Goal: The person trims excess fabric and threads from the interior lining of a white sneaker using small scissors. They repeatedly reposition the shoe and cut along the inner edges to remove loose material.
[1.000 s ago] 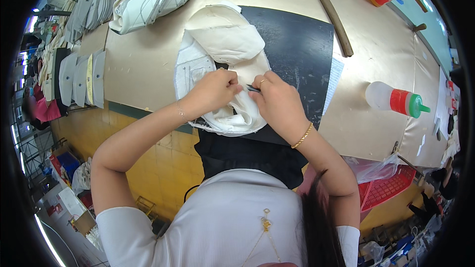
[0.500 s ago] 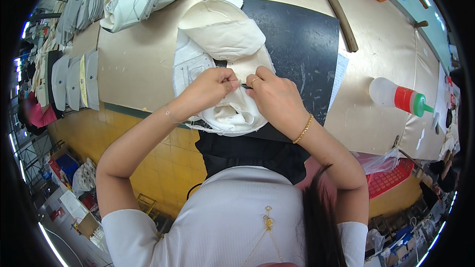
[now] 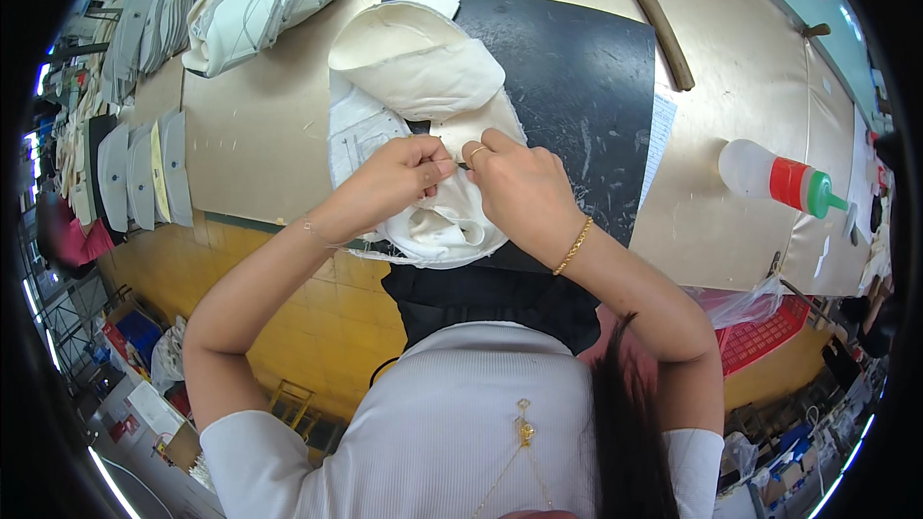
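Observation:
A bundle of cream white fabric pieces (image 3: 415, 67) lies on a black mat (image 3: 577, 67) on the tan worktable (image 3: 740, 231). My left hand (image 3: 389, 185) and my right hand (image 3: 519, 187) meet over the near part of the fabric, fingertips pinching its edge between them. A small thin dark thing shows between the fingertips; I cannot tell what it is. A gold ring and bracelet are on my right hand and wrist.
A clear squeeze bottle (image 3: 774, 176) with a red and green cap lies at the right. A long dark stick (image 3: 652, 12) rests at the mat's far edge. Stacked grey cut pieces (image 3: 144, 173) and folded white material (image 3: 269, 0) lie at the left. A red basket (image 3: 764, 336) sits below the table's right edge.
Both hands stay pinched together on the fabric edge, shifting only slightly. The view has tilted a little, so the table things sit lower in the picture.

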A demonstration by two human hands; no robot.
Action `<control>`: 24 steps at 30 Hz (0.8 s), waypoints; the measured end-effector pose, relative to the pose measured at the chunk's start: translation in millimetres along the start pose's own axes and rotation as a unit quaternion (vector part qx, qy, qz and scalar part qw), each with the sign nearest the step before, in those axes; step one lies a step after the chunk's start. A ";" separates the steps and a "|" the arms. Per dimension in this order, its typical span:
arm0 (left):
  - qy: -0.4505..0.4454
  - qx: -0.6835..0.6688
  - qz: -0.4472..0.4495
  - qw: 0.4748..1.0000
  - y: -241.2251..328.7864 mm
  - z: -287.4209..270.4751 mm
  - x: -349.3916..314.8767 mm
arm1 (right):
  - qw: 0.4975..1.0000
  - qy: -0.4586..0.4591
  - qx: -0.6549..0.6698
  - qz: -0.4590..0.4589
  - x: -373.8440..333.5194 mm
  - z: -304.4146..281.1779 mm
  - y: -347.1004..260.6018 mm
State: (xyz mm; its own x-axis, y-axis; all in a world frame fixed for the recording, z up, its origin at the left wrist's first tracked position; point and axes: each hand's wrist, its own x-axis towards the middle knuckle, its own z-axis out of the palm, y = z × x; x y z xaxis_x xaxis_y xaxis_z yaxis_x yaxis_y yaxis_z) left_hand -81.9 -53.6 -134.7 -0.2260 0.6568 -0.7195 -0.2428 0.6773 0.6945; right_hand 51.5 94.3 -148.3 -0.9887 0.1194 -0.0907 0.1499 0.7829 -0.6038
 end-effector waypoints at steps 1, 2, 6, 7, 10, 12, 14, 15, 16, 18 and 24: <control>-0.008 -0.020 0.006 1.000 -1.2 -2.2 -1.0 | 1.000 0.000 0.002 0.004 0.2 0.8 0.3; -0.015 -0.040 0.011 0.999 -2.4 -3.9 -1.7 | 1.000 0.000 0.003 0.008 0.1 1.2 0.4; -0.036 -0.065 0.040 0.996 -8.1 -7.6 -3.0 | 0.999 0.013 0.030 0.010 -2.8 1.4 2.2; -0.039 -0.070 0.035 0.996 -7.3 -7.6 -4.2 | 0.998 0.023 0.053 0.002 -4.8 1.7 6.7; -0.024 -0.031 0.039 0.998 -5.5 -4.9 -6.4 | 0.996 0.036 0.084 -0.011 -7.2 0.2 9.9; -0.014 0.003 0.051 0.999 -4.6 -4.4 -6.5 | 0.996 0.031 0.081 -0.018 -6.5 -1.5 9.6; -0.013 0.026 0.064 0.998 -4.0 -4.9 -6.5 | 0.997 0.020 0.065 -0.029 -3.2 -3.0 9.4; -0.014 0.022 0.064 0.998 -4.3 -5.2 -6.1 | 0.998 0.017 0.055 -0.032 -2.2 -3.5 9.3; -0.016 0.019 0.065 0.998 -5.4 -5.5 -5.4 | 0.998 0.013 0.045 -0.035 -1.3 -3.9 9.3; -0.016 0.010 0.063 0.998 -7.4 -5.9 -4.9 | 0.999 0.005 0.031 -0.041 0.8 -5.0 8.8; -0.006 0.016 0.070 0.997 -12.7 -5.0 -6.7 | 0.999 -0.009 0.015 -0.035 5.2 -4.4 3.4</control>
State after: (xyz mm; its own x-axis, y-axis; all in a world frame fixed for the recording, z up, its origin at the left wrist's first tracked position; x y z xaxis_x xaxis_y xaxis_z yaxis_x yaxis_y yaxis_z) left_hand -82.0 -68.3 -138.8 -0.2441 0.7493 -0.6156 -0.1787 0.5892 0.7880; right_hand 46.8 100.3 -147.4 -0.9967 0.0526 -0.0617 0.0799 0.7705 -0.6324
